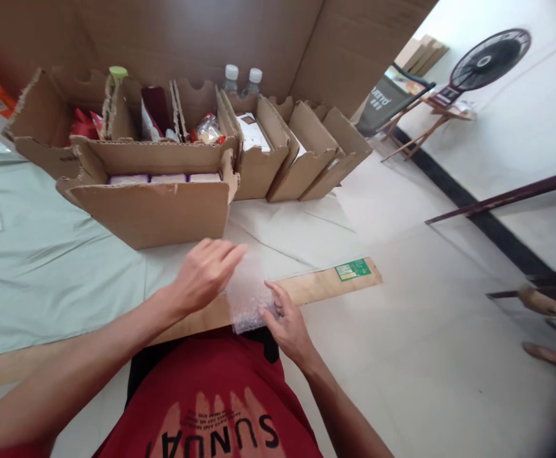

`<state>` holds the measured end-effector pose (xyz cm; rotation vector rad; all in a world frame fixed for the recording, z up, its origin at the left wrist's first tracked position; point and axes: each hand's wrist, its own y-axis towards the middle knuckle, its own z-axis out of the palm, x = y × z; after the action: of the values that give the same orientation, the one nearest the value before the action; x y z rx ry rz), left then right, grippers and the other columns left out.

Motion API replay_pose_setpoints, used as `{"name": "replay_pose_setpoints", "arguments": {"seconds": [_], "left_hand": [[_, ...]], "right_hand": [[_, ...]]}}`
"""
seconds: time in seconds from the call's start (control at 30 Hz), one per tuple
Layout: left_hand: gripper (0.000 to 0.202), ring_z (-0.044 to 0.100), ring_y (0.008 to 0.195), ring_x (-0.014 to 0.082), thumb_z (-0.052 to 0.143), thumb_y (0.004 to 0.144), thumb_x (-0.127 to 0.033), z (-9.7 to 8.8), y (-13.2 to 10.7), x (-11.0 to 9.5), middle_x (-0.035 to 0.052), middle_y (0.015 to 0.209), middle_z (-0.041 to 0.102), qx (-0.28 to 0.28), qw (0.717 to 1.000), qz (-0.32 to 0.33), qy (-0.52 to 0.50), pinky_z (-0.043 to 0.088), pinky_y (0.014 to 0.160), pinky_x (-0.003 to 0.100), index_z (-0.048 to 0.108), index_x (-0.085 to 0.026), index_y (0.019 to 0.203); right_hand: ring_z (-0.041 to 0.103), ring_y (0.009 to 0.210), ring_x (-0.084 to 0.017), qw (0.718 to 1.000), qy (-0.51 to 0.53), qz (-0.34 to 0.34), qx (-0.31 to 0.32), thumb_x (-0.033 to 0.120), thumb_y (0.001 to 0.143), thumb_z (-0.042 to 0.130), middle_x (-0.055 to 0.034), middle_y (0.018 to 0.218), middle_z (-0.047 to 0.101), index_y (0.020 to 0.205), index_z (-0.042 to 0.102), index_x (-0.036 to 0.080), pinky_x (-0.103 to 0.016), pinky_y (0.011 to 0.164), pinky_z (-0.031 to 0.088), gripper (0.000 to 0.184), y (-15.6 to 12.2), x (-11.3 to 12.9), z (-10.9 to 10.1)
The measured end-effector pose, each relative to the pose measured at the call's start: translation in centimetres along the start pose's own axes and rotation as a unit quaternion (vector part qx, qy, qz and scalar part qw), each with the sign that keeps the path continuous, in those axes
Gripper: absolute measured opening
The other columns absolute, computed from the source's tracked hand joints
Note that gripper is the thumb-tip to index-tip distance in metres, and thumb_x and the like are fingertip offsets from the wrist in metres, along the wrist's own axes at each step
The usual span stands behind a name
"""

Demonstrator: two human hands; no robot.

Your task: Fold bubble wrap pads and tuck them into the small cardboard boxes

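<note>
A clear piece of bubble wrap (248,305) spans the space between my hands, over the table's front edge and close to my body. My left hand (206,273) is closed at its upper left edge, fingers curled with the tips partly hidden. On the other side, my right hand (285,321) grips the right edge, thumb on the near face and fingers bent around it. Just beyond my left hand stands a cardboard holder (158,213) with several white-and-purple boxes in it.
Behind is a row of cardboard bins (259,172) with packets, and bottles (231,77) by a large cardboard panel (201,38). A pale green cloth (34,267) covers the table; its wooden edge (313,286) bears a green label. A fan (484,62) and a person's feet (548,353) are right.
</note>
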<state>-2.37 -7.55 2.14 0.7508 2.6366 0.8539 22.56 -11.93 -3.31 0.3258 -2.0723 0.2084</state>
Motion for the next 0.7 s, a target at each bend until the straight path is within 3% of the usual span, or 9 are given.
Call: {"name": "replay_pose_setpoints", "arguments": {"seconds": [0.03,0.1,0.17,0.23,0.3,0.43,0.5,0.6,0.7], "left_hand": [[0.03,0.068,0.081,0.0209,0.045,0.101,-0.011,1.4,2.1,-0.1,0.0082,0.097,0.075,0.012,1.0,0.02,-0.002,0.052,0.075,0.035,0.063,-0.016,0.124],[0.037,0.069,0.103,0.0267,0.046,0.1,-0.011,3.8,4.7,-0.1,0.0147,0.113,0.074,0.021,0.999,0.026,-0.015,0.055,0.087,0.042,0.059,-0.013,0.134],[0.045,0.061,0.128,0.032,0.048,0.096,-0.007,5.3,4.6,-0.2,0.0189,0.133,0.068,0.024,0.998,0.021,-0.048,0.051,0.102,0.05,0.057,-0.013,0.139],[0.053,0.055,0.138,0.0324,0.047,0.09,-0.001,5.3,2.1,-0.5,0.0167,0.139,0.065,0.038,0.994,0.021,-0.099,0.048,0.108,0.053,0.058,-0.017,0.139],[0.059,0.056,0.136,0.0312,0.048,0.084,0.0,4.2,-1.6,-1.1,0.0134,0.133,0.069,0.077,0.985,0.008,-0.157,0.049,0.107,0.051,0.058,-0.02,0.139],[0.066,0.048,0.145,0.0358,0.061,0.085,-0.018,2.3,-6.8,-3.4,0.0181,0.15,0.059,0.156,0.961,-0.022,-0.225,0.043,0.115,0.056,0.049,-0.016,0.15],[0.051,0.059,0.133,0.0334,0.06,0.089,-0.022,2.6,-7.3,-4.5,0.0166,0.139,0.067,0.15,0.958,-0.047,-0.239,0.047,0.11,0.051,0.06,-0.017,0.139],[0.029,0.071,0.097,0.0235,0.051,0.092,-0.019,3.9,-7.0,-5.0,0.0084,0.1,0.079,0.129,0.942,-0.177,-0.253,0.055,0.09,0.039,0.074,-0.021,0.11],[0.028,0.07,0.079,0.0197,0.05,0.092,-0.023,4.8,-6.6,-4.3,0.0054,0.088,0.077,0.133,0.921,-0.281,-0.235,0.055,0.075,0.033,0.075,-0.021,0.105]], "right_hand": [[0.069,0.09,-0.018,1.0,0.003,0.013,-0.025,0.026,0.093,0.06,-0.008,0.121,0.073,0.145,0.055,0.019,-0.034,0.088,0.056,0.053,0.0,-0.3,0.2],[0.07,0.1,-0.021,0.999,0.008,0.025,-0.043,0.028,0.094,0.059,-0.0081,0.124,0.073,0.143,0.06,0.02,-0.036,0.092,0.056,0.05,0.5,-0.5,0.4],[0.07,0.107,-0.023,0.999,0.017,0.024,-0.026,0.029,0.093,0.059,-0.0089,0.123,0.074,0.133,0.069,0.021,-0.038,0.096,0.055,0.042,1.0,-0.6,0.5],[0.071,0.096,-0.023,0.998,0.037,0.041,-0.001,0.032,0.092,0.06,-0.0093,0.113,0.077,0.121,0.074,0.02,-0.037,0.088,0.057,0.034,1.5,-0.7,0.2],[0.066,0.073,-0.017,0.992,0.094,0.087,0.02,0.035,0.092,0.062,-0.0061,0.093,0.076,0.115,0.075,0.019,-0.031,0.07,0.056,0.031,1.7,-0.9,-0.3],[0.045,0.047,-0.007,0.951,0.254,0.165,0.063,0.042,0.089,0.067,0.0041,0.067,0.061,0.107,0.074,0.02,-0.021,0.045,0.037,0.029,2.0,-1.1,-1.2],[0.046,0.048,-0.007,0.929,0.316,0.181,0.073,0.046,0.088,0.071,0.0044,0.067,0.06,0.104,0.073,0.019,-0.02,0.042,0.034,0.032,2.1,-1.1,-1.4],[0.063,0.061,-0.012,0.906,0.37,0.184,0.091,0.052,0.088,0.071,-0.0016,0.08,0.069,0.119,0.068,0.019,-0.02,0.044,0.04,0.046,1.5,-1.3,-1.6],[0.068,0.065,-0.014,0.944,0.306,0.126,0.008,0.047,0.093,0.068,-0.0038,0.092,0.073,0.135,0.06,0.023,-0.023,0.049,0.047,0.048,0.3,-1.6,-2.1]]}}
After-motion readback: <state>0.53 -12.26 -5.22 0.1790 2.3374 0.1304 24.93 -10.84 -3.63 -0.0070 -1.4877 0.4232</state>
